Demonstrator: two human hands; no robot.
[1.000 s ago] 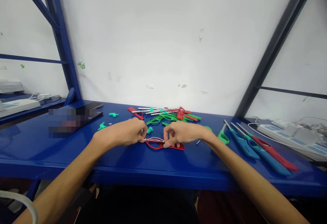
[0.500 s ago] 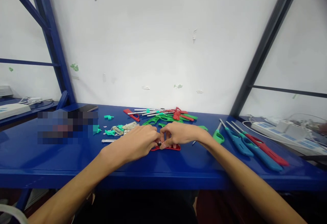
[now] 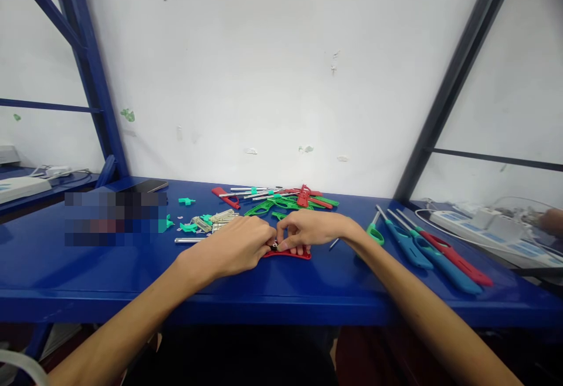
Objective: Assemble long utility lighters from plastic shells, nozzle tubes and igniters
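Over the red shell (image 3: 290, 254) on the worktop (image 3: 334, 280), the right hand (image 3: 305, 229) pinches a black part (image 3: 274, 247); the left hand (image 3: 237, 244) curls, its hold hidden — uneven pressure could spring the part loose.

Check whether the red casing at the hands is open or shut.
Open where visible: a black part shows uncovered at the red casing, between the left hand and right hand, which hide much of it.

Bare forearms (image 3: 145, 312) here, both slim, narrowing at the wrists, the left hand (image 3: 237, 244) and right hand (image 3: 312, 227) ungloved, and look, dark clothing (image 3: 233, 356) in the shadow below
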